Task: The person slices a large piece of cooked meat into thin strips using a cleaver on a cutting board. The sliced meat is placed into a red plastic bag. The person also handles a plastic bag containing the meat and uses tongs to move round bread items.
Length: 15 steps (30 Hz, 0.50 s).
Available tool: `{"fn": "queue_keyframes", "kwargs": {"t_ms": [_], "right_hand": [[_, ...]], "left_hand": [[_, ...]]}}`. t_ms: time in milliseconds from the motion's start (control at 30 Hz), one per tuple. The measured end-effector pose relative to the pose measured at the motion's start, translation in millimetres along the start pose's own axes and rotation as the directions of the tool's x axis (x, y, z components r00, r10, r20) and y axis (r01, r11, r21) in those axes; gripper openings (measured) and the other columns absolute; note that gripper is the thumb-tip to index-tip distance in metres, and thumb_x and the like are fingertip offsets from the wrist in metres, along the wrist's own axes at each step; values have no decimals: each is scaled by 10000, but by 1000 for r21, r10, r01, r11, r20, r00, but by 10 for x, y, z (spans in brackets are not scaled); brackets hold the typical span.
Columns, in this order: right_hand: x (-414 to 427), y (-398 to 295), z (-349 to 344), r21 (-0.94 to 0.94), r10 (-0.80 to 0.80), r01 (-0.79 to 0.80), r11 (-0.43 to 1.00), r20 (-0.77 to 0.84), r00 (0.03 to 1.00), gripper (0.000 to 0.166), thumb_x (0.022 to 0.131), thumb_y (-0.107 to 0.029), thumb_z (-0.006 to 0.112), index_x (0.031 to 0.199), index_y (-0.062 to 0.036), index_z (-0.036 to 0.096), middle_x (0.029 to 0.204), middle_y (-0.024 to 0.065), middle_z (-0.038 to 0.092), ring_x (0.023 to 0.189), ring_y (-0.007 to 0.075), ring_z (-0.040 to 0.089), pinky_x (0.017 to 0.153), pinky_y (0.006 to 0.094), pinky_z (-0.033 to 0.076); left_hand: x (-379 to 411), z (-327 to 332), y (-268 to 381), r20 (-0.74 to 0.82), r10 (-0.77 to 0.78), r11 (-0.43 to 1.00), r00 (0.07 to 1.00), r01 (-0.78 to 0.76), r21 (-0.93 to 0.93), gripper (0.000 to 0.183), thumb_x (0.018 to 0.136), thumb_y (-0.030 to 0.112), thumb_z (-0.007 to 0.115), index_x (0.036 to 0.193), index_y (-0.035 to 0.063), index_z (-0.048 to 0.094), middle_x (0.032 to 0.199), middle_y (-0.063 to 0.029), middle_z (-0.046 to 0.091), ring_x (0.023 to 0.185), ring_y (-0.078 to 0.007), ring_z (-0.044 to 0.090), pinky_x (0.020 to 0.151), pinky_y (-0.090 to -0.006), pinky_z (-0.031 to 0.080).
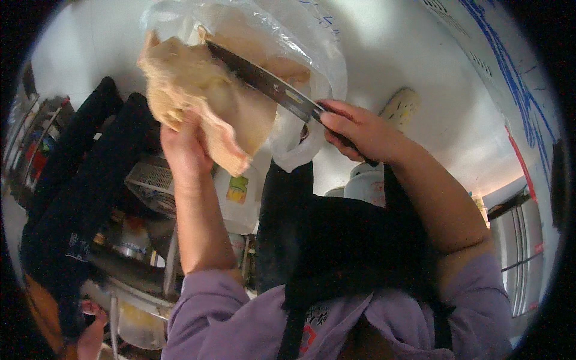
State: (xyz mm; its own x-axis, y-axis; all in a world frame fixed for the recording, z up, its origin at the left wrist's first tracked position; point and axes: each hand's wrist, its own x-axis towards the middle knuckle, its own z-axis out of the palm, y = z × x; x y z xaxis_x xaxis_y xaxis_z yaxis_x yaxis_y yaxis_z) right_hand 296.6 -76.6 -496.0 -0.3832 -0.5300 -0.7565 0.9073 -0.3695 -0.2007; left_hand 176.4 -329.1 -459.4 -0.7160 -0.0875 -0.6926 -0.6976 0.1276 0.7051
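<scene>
My left hand (186, 144) grips a piece of raw, pale poultry (193, 76) with loose skin, probably chicken. The piece is held up over an open plastic bag (333, 63), and its edges look blurred. My right hand (355, 128) is closed around the dark handle of a broad kitchen knife (261, 81). Its blade slants up and leftward, with the tip at the poultry; whether it touches the flesh I cannot tell. Inside the bag lies more pale raw poultry (252, 40), partly hidden by the blade and the held piece.
Another person in dark clothing (85, 180) stands close on the left, with one hand (94, 312) visible. A plastic crate (150, 182) and a translucent jug (234, 211) are near my left forearm. A perforated shoe (400, 108) and white containers (364, 184) are below; a steel cabinet (517, 252) stands right.
</scene>
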Motion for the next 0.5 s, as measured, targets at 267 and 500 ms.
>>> {"fn": "queue_keyframes", "kwargs": {"t_ms": [267,500], "right_hand": [[595,-202,81,-341,-262,225,913,-65,963,388,943,-301,474,1272,-97,459,719,-1,515,545,63,454,490,209,394],[-25,219,-221,-707,-347,139,693,-159,924,407,933,-251,485,1298,-75,445,1095,150,598,970,260,579,867,356,437]], "left_hand": [[-198,98,170,39,72,997,997,-71,-16,302,842,9,560,1136,-15,497,964,-84,605,786,-137,598,663,-253,495],[-180,71,230,-24,112,988,993,-114,-105,275,853,11,535,1123,-12,489,930,-67,591,753,-126,584,638,-250,487]]}}
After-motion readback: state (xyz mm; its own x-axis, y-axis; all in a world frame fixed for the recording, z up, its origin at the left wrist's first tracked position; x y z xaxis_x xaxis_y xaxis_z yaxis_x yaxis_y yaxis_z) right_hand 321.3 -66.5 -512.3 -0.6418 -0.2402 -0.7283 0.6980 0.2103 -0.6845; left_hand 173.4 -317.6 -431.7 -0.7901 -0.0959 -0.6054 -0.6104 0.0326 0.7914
